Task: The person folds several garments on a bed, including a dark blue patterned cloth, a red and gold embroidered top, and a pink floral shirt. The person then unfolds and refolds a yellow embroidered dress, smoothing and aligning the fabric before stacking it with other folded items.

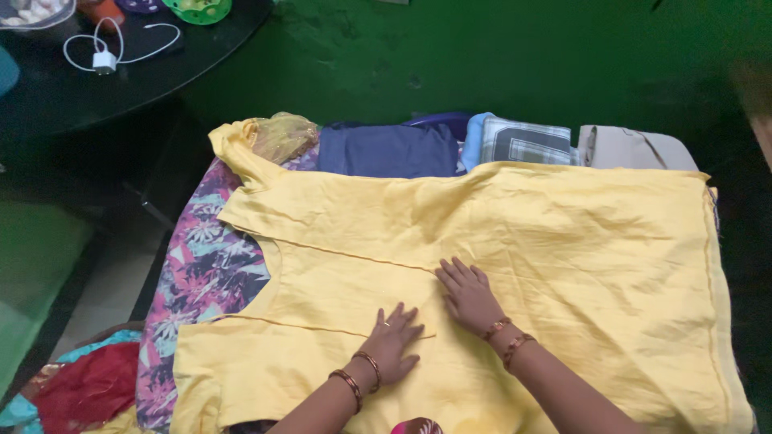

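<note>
The yellow garment fills mid-frame over a floral cloth; pushed unevenly, its creases could set in, or it might slide. Green wall above, dark desk upper left. Left hand and right hand press flat, fingers spread.

A plain yellow garment lies under both hands. Left of the left hand, a purple floral-print cloth; beyond the right hand, navy-blue, grey-checked and beige folded cloths against a green wall.
</note>
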